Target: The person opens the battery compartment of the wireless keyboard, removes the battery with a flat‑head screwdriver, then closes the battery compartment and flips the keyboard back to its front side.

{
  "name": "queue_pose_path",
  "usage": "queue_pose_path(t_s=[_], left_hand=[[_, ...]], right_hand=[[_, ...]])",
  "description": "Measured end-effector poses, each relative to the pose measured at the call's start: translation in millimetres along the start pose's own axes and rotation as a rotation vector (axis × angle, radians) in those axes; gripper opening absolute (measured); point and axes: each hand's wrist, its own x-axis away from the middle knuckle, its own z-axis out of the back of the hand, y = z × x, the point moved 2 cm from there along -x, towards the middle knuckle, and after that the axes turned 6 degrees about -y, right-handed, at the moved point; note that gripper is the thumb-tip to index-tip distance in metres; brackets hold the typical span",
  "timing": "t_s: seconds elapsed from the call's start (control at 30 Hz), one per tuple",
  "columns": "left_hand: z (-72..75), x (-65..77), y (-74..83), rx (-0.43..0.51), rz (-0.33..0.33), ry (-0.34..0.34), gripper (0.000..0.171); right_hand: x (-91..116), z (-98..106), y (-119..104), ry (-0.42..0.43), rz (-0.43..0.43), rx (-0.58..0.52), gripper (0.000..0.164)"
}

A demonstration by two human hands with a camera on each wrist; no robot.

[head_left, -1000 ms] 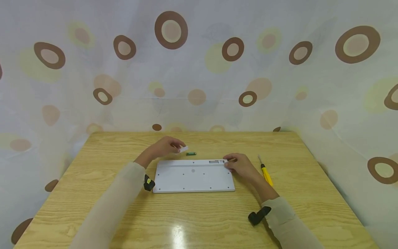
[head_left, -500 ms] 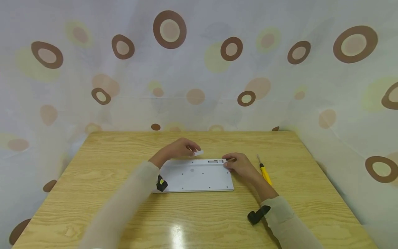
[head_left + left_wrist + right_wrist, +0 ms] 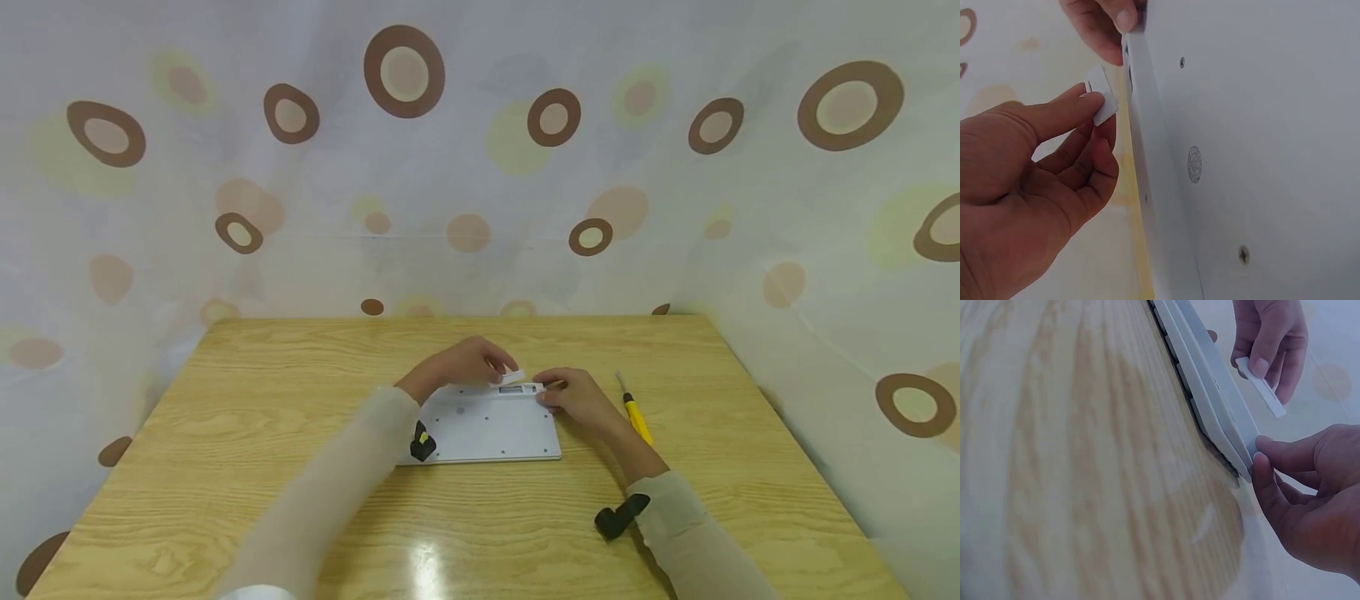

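Observation:
A white keyboard (image 3: 495,429) lies face down on the table, small screws dotting its back. Near its far right corner is an uncovered battery compartment (image 3: 517,389). My left hand (image 3: 474,360) pinches a small white battery cover (image 3: 512,377) between thumb and fingers, close by that compartment. In the left wrist view the cover (image 3: 1102,94) is held just off the keyboard's far edge. With thumb and fingertips, my right hand (image 3: 1316,494) grips the keyboard's far right corner. The left forearm covers the keyboard's left end.
A screwdriver (image 3: 637,417) with a yellow handle lies on the wooden table (image 3: 480,517), right of the right hand. Patterned cloth (image 3: 480,167) hangs behind the table and along its sides.
My left hand has carried the battery cover rightward to the compartment. The green battery seen earlier on the table behind the keyboard is now hidden. The right hand keeps its grip on the corner.

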Motion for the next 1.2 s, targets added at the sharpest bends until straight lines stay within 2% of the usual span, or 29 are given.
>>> queue_pose_path(t_s=[0.23,0.5,0.73,1.2], left_hand=[[-9.4,-12.9,6.8,-0.031,0.044,-0.014,0.027],[-14.9,-19.3,6.6,-0.058,0.023,-0.039,0.024],[-17.3,-19.5,5.0,-0.026,0.035,-0.027,0.021],[-18.3,-15.9,11.2,0.021,0.059,0.003,0.017]], right_hand=[[0,0,1,0.006,-0.014,-0.014,0.033],[1,0,-2,0.004,-0.002,-0.029,0.034],[1,0,-1,-0.003,-0.004,-0.036,0.033],[0,1,1,-0.004,-0.001,-0.039,0.034]])
